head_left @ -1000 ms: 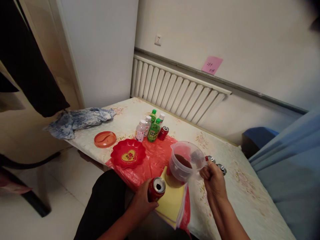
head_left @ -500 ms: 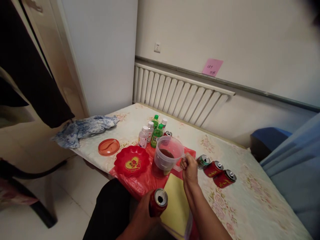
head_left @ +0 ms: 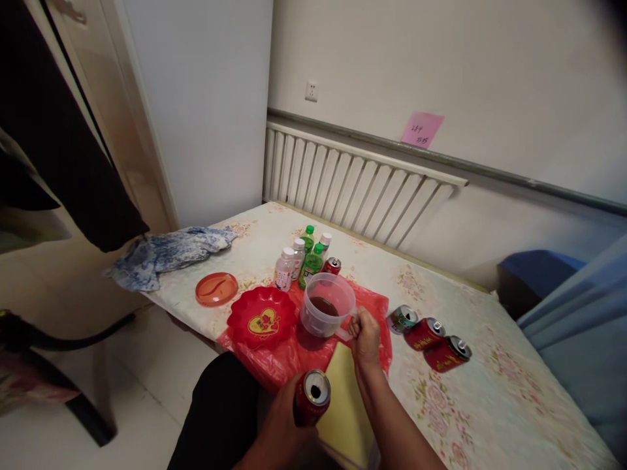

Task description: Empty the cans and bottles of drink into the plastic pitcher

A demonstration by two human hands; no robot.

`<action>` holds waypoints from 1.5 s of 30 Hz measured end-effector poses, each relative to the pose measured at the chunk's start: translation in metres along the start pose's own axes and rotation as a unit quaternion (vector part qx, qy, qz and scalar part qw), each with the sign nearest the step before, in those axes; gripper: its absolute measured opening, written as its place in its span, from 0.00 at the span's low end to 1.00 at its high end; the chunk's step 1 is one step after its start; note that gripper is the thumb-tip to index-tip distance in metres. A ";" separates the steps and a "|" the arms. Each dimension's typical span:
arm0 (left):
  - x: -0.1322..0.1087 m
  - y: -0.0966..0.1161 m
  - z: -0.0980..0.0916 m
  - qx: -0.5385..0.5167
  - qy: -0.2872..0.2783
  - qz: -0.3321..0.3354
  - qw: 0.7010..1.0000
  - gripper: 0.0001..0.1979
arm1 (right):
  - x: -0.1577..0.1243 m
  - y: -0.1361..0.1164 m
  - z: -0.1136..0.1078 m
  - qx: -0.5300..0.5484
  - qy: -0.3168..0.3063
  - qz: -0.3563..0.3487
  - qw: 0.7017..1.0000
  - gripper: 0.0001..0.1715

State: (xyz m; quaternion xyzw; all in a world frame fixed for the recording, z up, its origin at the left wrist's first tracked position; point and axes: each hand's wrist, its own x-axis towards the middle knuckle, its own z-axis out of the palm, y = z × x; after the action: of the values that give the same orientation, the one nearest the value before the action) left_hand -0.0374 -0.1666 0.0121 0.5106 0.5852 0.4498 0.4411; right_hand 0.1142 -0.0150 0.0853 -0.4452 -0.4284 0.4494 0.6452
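My left hand (head_left: 281,424) is wrapped round a dark red drink can (head_left: 311,397), its opened top facing up, near the front edge of the table. By its handle, my right hand (head_left: 365,333) grips a clear plastic measuring jug (head_left: 327,305) with brown liquid inside. The jug is over a red plastic sheet (head_left: 289,365); whether it touches the sheet I cannot tell. Left of the jug sits a red scalloped plate (head_left: 262,318) with a yellow heart. A yellow pad or folder (head_left: 345,411) lies between my forearms.
Several bottles (head_left: 310,266) with white or green caps stand behind the jug, with a red can (head_left: 332,266) beside them. A green can (head_left: 402,319) and two red cans (head_left: 447,354) are to the right. An orange lid (head_left: 216,289) and blue-white cloth (head_left: 171,253) lie left.
My right hand has brought the jug slightly lower and more level, uncovering the red can behind it. My left hand keeps holding its can in nearly the same place.
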 end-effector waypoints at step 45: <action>-0.020 0.063 0.072 0.057 -0.107 0.160 0.980 0.31 | -0.154 -0.038 -0.101 -0.267 -0.051 0.023 0.962 0.44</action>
State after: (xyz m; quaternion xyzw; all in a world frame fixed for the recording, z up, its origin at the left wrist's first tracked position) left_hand 0.0472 -0.1764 0.0605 0.6671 0.4697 0.4235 0.3938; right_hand 0.1832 -0.1898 0.0740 -0.5876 -0.5549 0.3552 0.4697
